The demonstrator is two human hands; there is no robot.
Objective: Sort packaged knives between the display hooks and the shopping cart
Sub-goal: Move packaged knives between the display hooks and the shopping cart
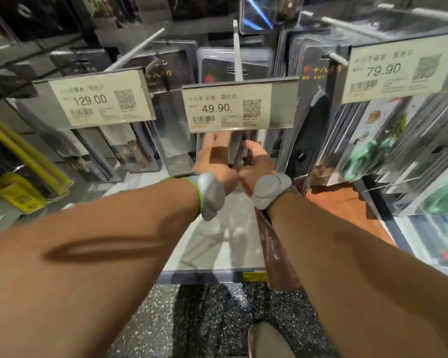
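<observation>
Both my hands reach under the middle price tag marked 49.90 (239,107). My left hand (215,157) and my right hand (259,161) press from either side on a dark packaged knife (237,151) that hangs from the middle display hook (237,52). The fingertips and the top of the pack are hidden behind the tag. More packaged knives (233,65) hang further back on the same hook. Each wrist carries a grey band. No shopping cart shows in this view.
Left hook holds knife packs (130,148) under a 129.00 tag (95,99); right hook holds packs (313,117) under a 79.90 tag (404,71). Green-handled items (367,156) hang far right, yellow packs (23,187) far left. A white shelf (217,244) lies below, speckled floor (212,319) beneath.
</observation>
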